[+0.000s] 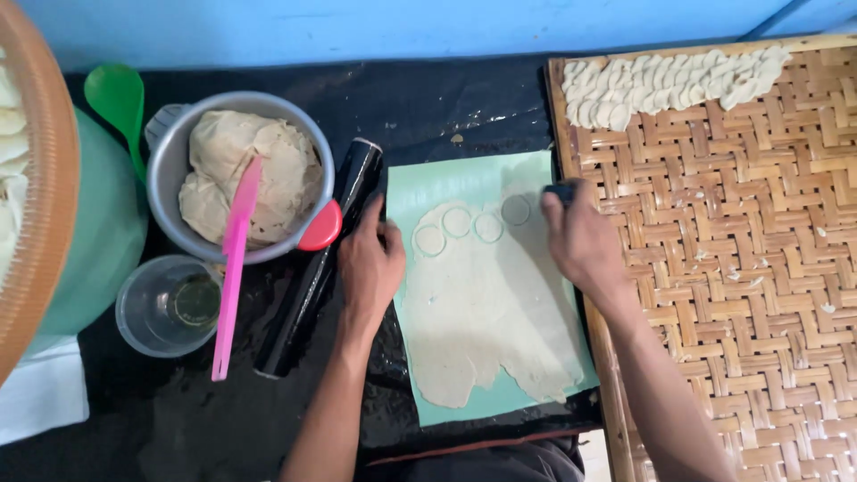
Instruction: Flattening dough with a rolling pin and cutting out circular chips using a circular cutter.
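Head view: the right hand (582, 239) hides most of a small dark cutter (562, 190), its fingers closed round it at the top of the pale dough sheet (486, 303) (four cut rings show beside it). The left hand (370, 263) lies flat, fingers loose, holding nothing, on the green mat's (428, 183) edge beside a black rolling pin (321, 263).

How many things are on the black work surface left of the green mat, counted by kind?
Metal bowl of dough: 1
Pink spatula: 1
Black rolling pin: 1
Clear plastic cup: 1
Green spoon: 1
Total: 5

The left hand rests beside the rolling pin; the right hand presses a small dark cutter at the mat's far edge.
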